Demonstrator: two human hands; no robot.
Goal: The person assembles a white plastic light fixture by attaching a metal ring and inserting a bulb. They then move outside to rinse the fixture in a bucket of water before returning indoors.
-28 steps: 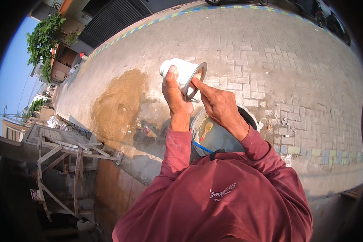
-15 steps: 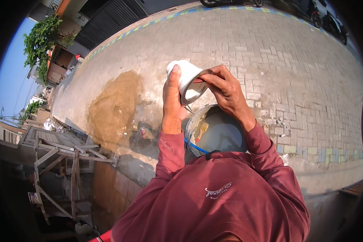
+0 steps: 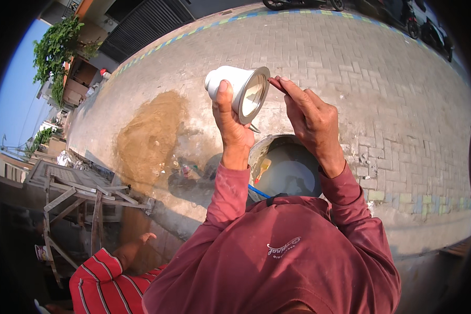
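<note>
My left hand (image 3: 230, 118) is closed around a white cup-shaped fitting (image 3: 226, 78) with a wide metal rim, thumb on its side. The rim faces right, showing a pale inside. A small pointed metal piece (image 3: 254, 128) sticks out below that hand; what it belongs to is hidden. Just right of the rim, my right hand (image 3: 314, 120) pinches a thin reddish-brown strip (image 3: 277, 85), which looks like folded sandpaper. Its tip is close to the rim; I cannot tell if they touch. Beneath my hands stands a bucket (image 3: 253, 157) of greyish liquid, with a yellow-and-red brush (image 3: 262, 168) inside.
A sand pile (image 3: 149, 131) lies on the paving to the left. Wooden trestles (image 3: 70, 201) stand at lower left, near another person's red striped sleeve (image 3: 107, 285) and hand (image 3: 138, 246). Motorbikes (image 3: 429, 31) are parked at the far right.
My right hand has drawn back from inside the rim, bringing the strip into view. My left hand has turned the fitting and raised it slightly. Another person has come in at lower left.
</note>
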